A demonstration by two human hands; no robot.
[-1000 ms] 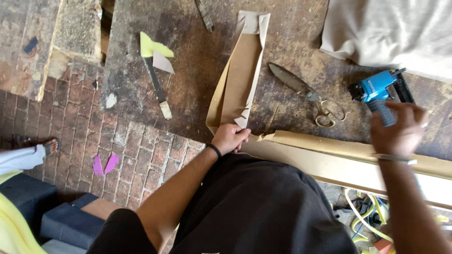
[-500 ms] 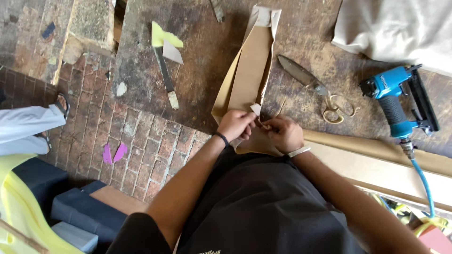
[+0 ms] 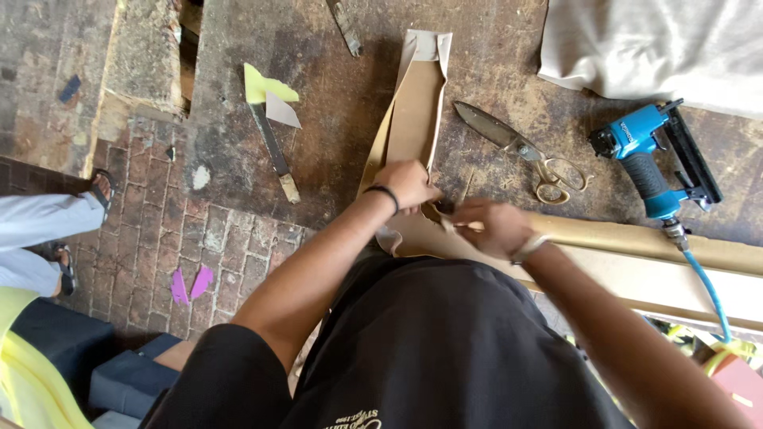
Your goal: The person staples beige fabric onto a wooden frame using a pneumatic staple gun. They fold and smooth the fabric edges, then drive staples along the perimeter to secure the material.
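Both hands meet at the near end of a tan strip [image 3: 413, 111] that runs away across the dark, worn table [image 3: 334, 151]; the left hand [image 3: 407, 184] lies on the strip's lower end with fingers curled over it, a dark band round its wrist; the right hand [image 3: 493, 228] sits just beside it, fingers pinched on the strip's edge where it joins a wider tan panel [image 3: 636, 262] along the table's near side; the hands are close together, almost touching, both closed on the tan material; the far end of the strip is folded, showing a paler underside; right of the strip lie shears [image 3: 520, 151] with brass-coloured handles, blades pointing up and left, near the right hand but apart from it; further right a blue stapler [image 3: 648, 163] rests on the table, its blue hose [image 3: 707, 290] trailing down over the panel; a pale cloth [image 3: 660, 44] covers the table's far right corner; left of the strip lies a knife [image 3: 274, 151] with scraps of yellow and grey paper at its top end; beyond the table edge is a brick floor [image 3: 159, 238] with two purple scraps [image 3: 191, 284]; another person's sandalled foot [image 3: 102, 187] shows at the left.
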